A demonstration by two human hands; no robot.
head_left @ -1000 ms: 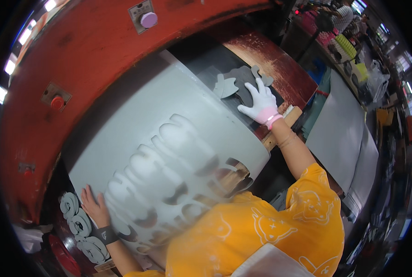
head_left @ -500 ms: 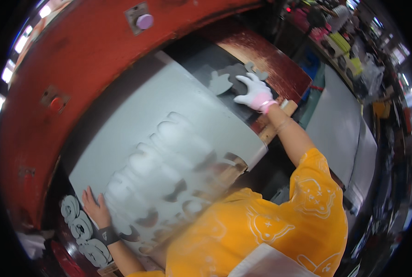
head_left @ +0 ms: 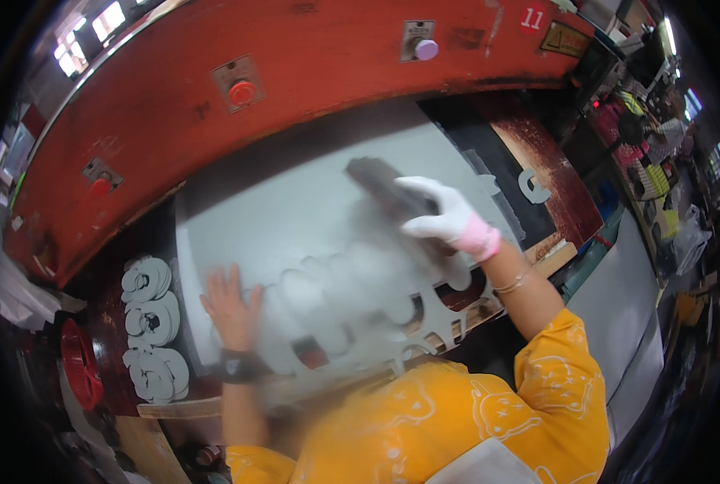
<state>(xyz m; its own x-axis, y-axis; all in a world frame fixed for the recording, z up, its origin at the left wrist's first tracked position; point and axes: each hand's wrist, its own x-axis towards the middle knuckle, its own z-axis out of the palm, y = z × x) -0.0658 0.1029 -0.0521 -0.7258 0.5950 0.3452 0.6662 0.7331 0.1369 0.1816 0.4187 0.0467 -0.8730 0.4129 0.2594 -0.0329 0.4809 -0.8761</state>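
Observation:
A large pale grey sheet (head_left: 311,194) lies across the work surface, with a row of cut-out holes and rounded shapes along its near part. My bare left hand (head_left: 232,310) rests on the sheet's left part, fingers spread. My right hand (head_left: 444,214), in a white glove with a pink cuff, grips a dark, thick-edged block that looks like a cutting die (head_left: 384,181). Motion smears the die, and its outline cannot be made out. It is tilted over the sheet's right half; whether it touches the sheet is unclear.
A red machine beam (head_left: 319,60) with buttons spans the far side. Stacks of grey cut pieces (head_left: 152,319) lie at the left, near a red basket (head_left: 81,363). On the right, a loose grey cut piece (head_left: 533,186) lies by a black pad (head_left: 477,133).
My right hand has come left from the black pad to over the sheet, now carrying the dark die. My left hand remains on the sheet's left part. The view has turned.

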